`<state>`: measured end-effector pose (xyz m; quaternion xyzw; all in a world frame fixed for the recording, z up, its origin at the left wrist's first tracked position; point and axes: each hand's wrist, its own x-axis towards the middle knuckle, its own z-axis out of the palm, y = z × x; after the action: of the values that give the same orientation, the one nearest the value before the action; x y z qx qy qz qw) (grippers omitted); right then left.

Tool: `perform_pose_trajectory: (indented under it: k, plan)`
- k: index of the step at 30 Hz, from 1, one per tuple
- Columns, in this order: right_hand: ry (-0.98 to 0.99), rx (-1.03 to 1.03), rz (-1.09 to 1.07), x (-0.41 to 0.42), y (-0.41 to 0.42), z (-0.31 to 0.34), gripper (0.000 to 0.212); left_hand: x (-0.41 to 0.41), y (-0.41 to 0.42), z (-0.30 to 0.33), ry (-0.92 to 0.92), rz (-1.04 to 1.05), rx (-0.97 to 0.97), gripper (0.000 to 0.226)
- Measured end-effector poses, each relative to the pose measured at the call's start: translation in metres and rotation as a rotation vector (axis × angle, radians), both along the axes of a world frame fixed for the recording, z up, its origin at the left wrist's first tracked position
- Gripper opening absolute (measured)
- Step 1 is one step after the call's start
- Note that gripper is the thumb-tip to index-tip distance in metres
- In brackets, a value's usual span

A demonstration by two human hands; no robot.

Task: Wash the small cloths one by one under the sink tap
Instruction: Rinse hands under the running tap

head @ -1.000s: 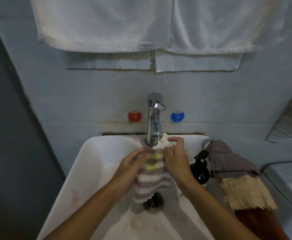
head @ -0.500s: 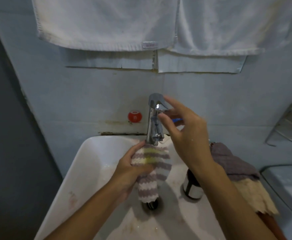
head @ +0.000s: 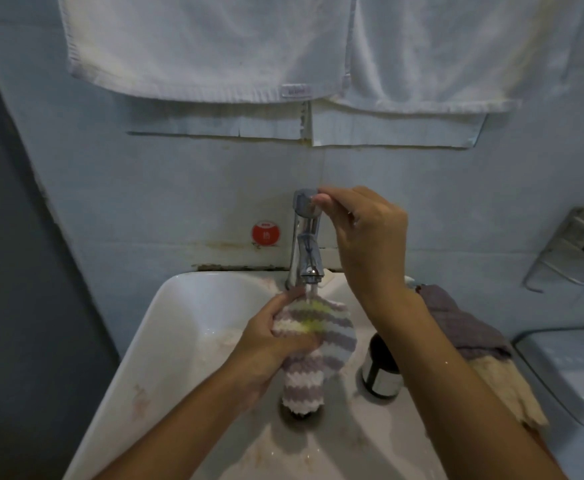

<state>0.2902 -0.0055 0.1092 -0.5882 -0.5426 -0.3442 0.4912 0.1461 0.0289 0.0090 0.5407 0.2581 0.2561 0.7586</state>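
Left hand (head: 270,344) is gripping the purple, white and yellow striped fleece cloth (head: 315,344) under the chrome tap (head: 306,244), over the white basin's (head: 166,327) drain; right hand (head: 366,237) is pinching the tap's top lever. Grey and cream cloths (head: 463,327) are lying on the basin's right edge.

We grip a striped cloth (head: 313,336) in our left hand (head: 273,344) under the running tap (head: 306,244) over the sink (head: 166,327), while our right hand (head: 366,237) pinches the tap's handle.
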Motion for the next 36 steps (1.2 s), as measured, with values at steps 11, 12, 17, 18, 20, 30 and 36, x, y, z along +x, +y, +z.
perform_pose_trajectory:
  k: [11,12,17,18,20,30,36]
  plan:
    - [0.016,-0.002,-0.012,0.005,0.002,0.0,0.015,-0.019,0.006,0.012,0.119,-0.163,0.099,0.059]
    - [0.013,0.004,-0.01,0.005,0.002,0.0,0.015,-0.02,0.008,0.013,0.1,-0.142,0.089,0.061]
    - [0.022,0.024,0.002,0.005,0.001,-0.005,0.014,-0.02,0.021,0.011,0.01,-0.004,0.02,0.063]
    - [0.025,0.029,0.008,0.005,0.0,-0.008,0.015,-0.019,0.021,0.01,0.003,0.011,0.007,0.063]
    - [0.023,0.037,0.033,0.004,-0.003,-0.017,0.018,-0.017,0.018,0.007,-0.005,0.022,-0.011,0.063]
    - [0.519,-0.312,-0.14,0.059,-0.035,-0.06,0.017,0.002,-0.012,-0.008,0.015,-0.008,-0.111,0.062]
    - [0.791,-0.577,-0.095,0.081,-0.036,-0.074,0.016,0.032,-0.039,-0.008,0.052,-0.029,-0.047,0.061]
